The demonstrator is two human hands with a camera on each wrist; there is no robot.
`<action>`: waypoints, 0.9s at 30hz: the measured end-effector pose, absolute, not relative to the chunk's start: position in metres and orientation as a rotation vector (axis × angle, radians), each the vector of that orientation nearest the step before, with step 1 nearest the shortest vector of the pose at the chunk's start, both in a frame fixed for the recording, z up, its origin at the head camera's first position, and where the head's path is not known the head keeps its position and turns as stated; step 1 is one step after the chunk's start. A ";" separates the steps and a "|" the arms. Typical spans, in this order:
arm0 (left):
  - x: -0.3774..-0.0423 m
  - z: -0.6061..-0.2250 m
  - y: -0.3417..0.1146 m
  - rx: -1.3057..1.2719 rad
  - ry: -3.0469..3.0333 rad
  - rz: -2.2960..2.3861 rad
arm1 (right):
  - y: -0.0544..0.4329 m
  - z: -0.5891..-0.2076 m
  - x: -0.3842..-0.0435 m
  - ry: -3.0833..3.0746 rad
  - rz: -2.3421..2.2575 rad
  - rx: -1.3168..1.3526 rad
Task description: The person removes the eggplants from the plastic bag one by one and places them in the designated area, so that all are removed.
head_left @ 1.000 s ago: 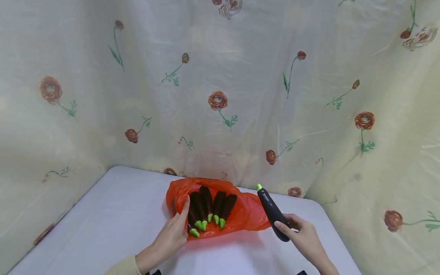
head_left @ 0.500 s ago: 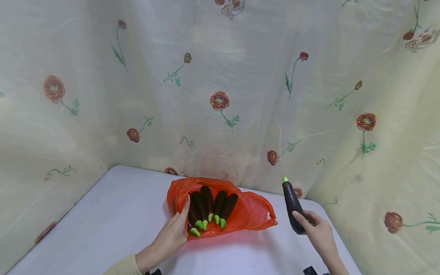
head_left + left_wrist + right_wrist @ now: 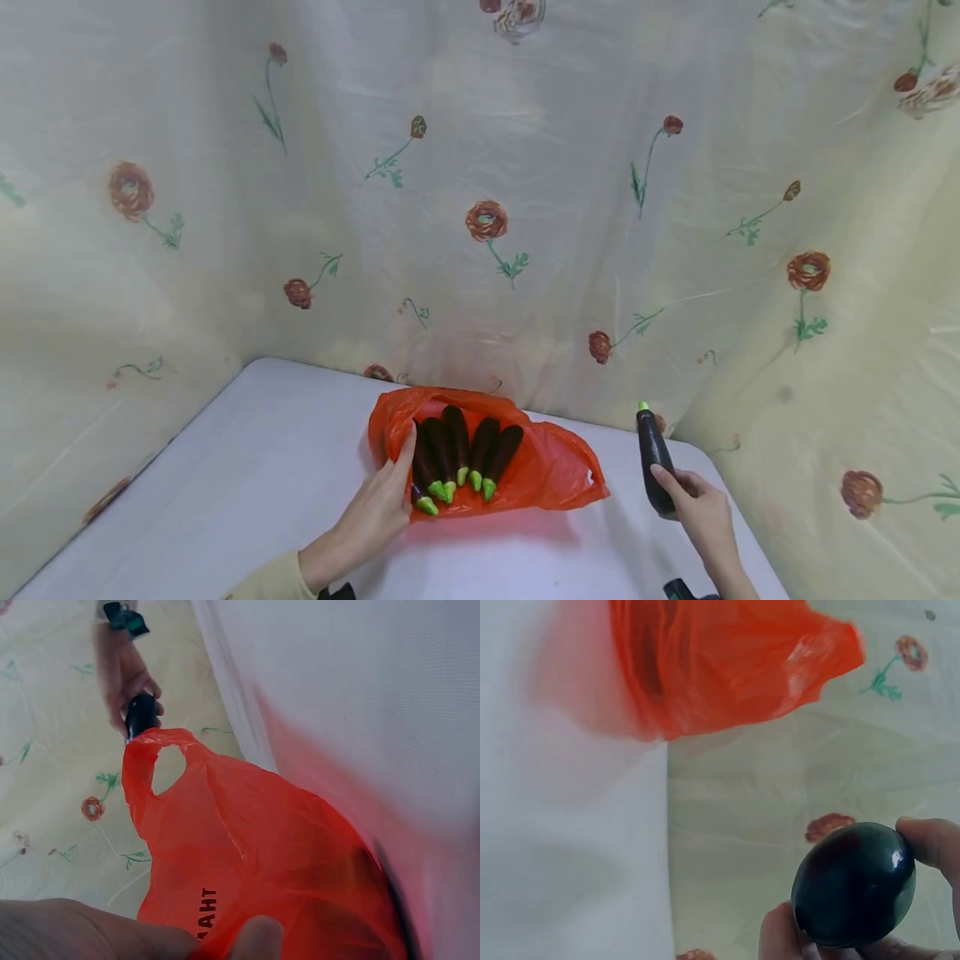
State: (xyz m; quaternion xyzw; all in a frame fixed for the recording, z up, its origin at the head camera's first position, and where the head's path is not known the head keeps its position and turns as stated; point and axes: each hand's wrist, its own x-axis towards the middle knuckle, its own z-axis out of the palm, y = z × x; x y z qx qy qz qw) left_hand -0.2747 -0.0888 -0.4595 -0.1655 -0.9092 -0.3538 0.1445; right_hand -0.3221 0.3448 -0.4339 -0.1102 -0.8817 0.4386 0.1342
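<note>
A red-orange plastic bag (image 3: 555,471) lies on its side on the table, its mouth toward me. Inside it several dark eggplants (image 3: 502,450) sit side by side, their green stem ends facing the opening. My left hand (image 3: 375,508) grips the left edge of the bag's mouth; part of it shows close up in the left wrist view. To the right of the bag, my right hand (image 3: 705,508) holds another eggplant (image 3: 654,458) by its thick end, stem up and raised over the table. In the right wrist view that eggplant's rounded end (image 3: 855,889) shows between thumb and fingers.
The white table (image 3: 247,467) has its far edge just behind the bag. Flower-patterned sheeting (image 3: 450,150) hangs behind and along both sides. The bag's handle loop (image 3: 169,769) spreads toward the right.
My right hand has moved right with the eggplant, away from the bag, and the eggplant now stands more upright. The left hand keeps its grip on the bag.
</note>
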 end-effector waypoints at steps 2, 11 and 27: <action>-0.275 -0.459 -0.089 -0.472 -2.623 -1.020 | 0.346 -0.439 -0.326 -2.551 1.255 -0.331; -0.275 -0.457 -0.089 -0.458 -2.662 -1.067 | 0.354 -0.470 -0.350 -2.640 1.101 -0.336; -0.272 -0.461 -0.088 -0.488 -2.656 -1.031 | 0.346 -0.510 -0.363 -2.740 1.010 -0.428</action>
